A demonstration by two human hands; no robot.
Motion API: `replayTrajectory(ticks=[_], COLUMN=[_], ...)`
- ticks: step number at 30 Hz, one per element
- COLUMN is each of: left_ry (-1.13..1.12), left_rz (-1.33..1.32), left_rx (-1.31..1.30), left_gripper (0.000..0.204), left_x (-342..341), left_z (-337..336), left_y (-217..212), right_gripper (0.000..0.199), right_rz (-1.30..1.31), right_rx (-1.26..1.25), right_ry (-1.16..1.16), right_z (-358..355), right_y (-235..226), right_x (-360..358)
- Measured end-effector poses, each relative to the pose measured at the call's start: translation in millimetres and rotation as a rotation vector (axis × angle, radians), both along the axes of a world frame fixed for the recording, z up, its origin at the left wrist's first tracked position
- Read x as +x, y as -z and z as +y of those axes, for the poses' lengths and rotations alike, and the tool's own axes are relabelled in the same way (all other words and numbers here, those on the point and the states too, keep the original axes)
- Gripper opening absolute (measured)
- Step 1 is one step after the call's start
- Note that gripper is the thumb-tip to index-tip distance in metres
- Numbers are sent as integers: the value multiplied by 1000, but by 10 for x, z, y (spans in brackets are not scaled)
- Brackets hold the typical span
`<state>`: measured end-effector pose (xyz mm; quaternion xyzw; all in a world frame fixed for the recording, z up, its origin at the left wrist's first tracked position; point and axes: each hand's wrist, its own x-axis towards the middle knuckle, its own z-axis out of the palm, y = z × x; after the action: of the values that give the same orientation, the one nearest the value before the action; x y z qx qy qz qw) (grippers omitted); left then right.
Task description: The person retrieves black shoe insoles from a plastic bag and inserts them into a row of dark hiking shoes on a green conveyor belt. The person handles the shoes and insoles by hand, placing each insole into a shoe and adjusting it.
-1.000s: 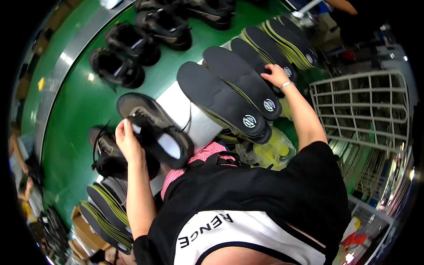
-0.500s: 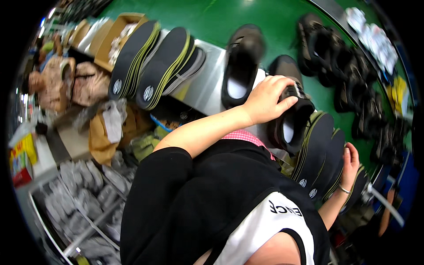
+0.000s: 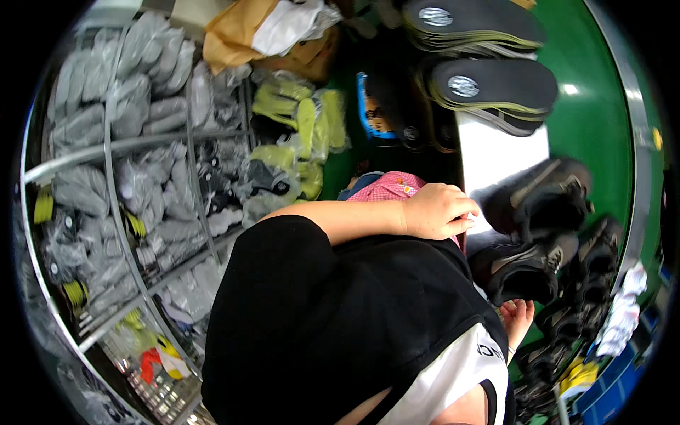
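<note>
Shoes [image 3: 524,268] gape, dark, over smooth metal [image 3: 499,152] — left hand [image 3: 439,211] curled, right hand [image 3: 518,319] near, both grips unclear.

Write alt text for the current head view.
A person's bare left hand is by the edge of a metal bench, the right hand close to the lower of two dark shoes; whether either grips anything is unclear. Stacks of black insoles lie at upper right, and a wire cage of plastic-wrapped goods fills the left.
</note>
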<state>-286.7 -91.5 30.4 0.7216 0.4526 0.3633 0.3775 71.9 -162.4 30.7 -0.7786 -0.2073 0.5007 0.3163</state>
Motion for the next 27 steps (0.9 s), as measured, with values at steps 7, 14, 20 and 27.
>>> replayTrajectory(ticks=[7, 14, 20, 27], left_ry=[-240, -688, -915, -1050], left_rz=[33, 21, -72, -231], left_rx=[-346, -818, -1042, -1125], left_gripper=[20, 22, 23, 18], left_x=[-1382, -2836, -3076, -2873], left_z=[-460, -1237, -1916, -2413], left_y=[348, 1009, 1639, 1720], right_gripper=[28, 19, 17, 25], right_rz=[-249, -389, -125, 41], right_rx=[-126, -216, -349, -526], right_ry=[45, -189, -961, -1105], right_z=[105, -260, -216, 446], right_y=[164, 423, 556, 632], right_x=[-472, -1243, -2531, -3359])
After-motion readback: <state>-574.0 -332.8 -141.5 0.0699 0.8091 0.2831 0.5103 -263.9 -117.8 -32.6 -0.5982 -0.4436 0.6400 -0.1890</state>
